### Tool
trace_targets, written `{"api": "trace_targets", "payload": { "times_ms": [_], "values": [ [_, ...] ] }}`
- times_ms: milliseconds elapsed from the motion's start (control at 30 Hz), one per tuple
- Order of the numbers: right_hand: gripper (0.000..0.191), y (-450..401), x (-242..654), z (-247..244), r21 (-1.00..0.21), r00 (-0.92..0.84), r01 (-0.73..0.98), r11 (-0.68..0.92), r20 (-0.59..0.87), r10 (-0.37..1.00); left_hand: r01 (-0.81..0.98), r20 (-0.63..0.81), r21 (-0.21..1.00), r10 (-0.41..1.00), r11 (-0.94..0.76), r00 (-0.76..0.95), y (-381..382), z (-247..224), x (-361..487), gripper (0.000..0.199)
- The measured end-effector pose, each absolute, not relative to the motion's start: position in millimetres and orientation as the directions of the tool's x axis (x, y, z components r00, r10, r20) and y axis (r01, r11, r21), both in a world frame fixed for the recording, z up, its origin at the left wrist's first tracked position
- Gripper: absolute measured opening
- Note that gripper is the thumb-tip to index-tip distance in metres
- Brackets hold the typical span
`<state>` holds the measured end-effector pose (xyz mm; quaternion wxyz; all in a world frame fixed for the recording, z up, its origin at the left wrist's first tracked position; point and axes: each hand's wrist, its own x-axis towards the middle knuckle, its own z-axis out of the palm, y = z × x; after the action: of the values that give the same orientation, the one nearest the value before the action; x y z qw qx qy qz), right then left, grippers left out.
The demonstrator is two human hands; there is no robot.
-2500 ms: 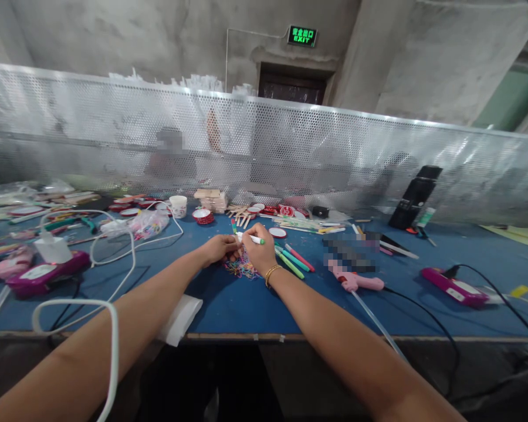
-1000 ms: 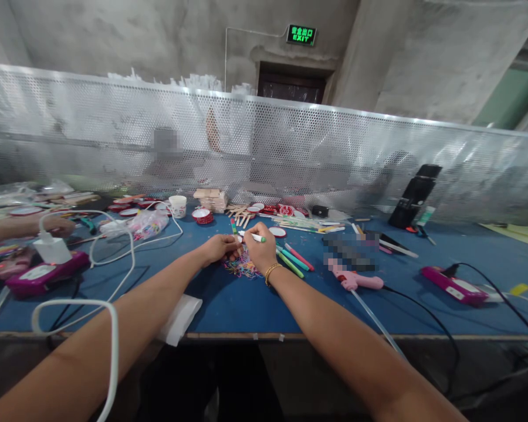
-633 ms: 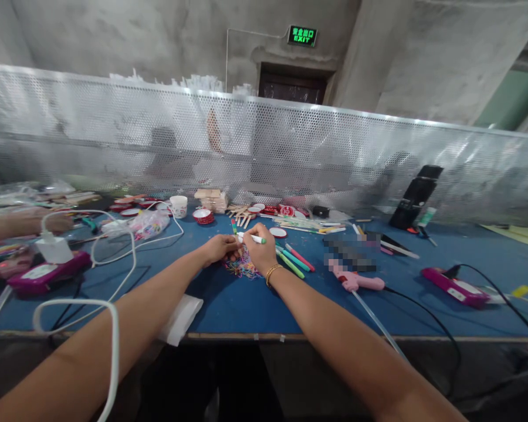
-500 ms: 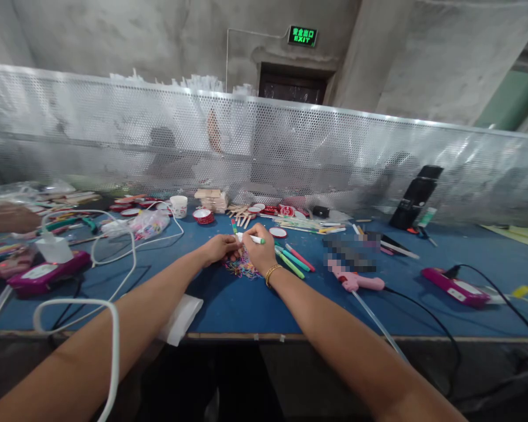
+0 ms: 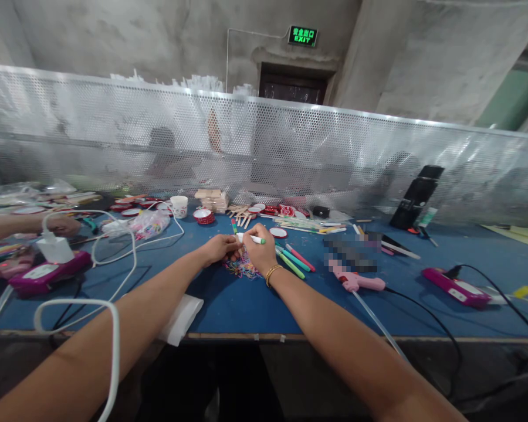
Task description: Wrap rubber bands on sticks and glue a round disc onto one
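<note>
My right hand (image 5: pixel 259 249) is closed on a white marker with a green end (image 5: pixel 258 240), held slantwise near the table's middle. Close beside it, my left hand (image 5: pixel 220 248) pinches a thin stick with a coloured, partly green upper end (image 5: pixel 234 225). The stick's lower part is hidden by the fingers. Beneath both hands lies a heap of small multicoloured pieces (image 5: pixel 243 268), too fine to make out singly. Several coloured markers (image 5: pixel 295 261) rest just right of my right hand.
A pink glue gun (image 5: pixel 356 281) and purple power strip (image 5: pixel 455 287) lie right. A white cable (image 5: pixel 134 246) loops at left, near another purple strip (image 5: pixel 48 274) and another person's hand (image 5: pixel 61 224). A paper cup (image 5: pixel 179 207) and red-rimmed lids (image 5: pixel 203 216) stand behind.
The other person's hand at the far left has moved to the right, over the tools there. My own hands look nearly unchanged.
</note>
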<state>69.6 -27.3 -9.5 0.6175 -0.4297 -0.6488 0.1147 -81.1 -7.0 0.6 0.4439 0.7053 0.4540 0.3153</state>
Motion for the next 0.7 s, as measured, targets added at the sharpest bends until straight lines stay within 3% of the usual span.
{"api": "trace_targets", "payload": {
  "times_ms": [700],
  "values": [
    [0.012, -32.5, 70.3, -5.1, -0.699, 0.157, 0.356, 0.621, 0.699, 0.697, 0.384, 0.104, 0.896, 0.946, -0.223, 0.306, -13.1, 12.8, -79.8, 0.039]
  ]
}}
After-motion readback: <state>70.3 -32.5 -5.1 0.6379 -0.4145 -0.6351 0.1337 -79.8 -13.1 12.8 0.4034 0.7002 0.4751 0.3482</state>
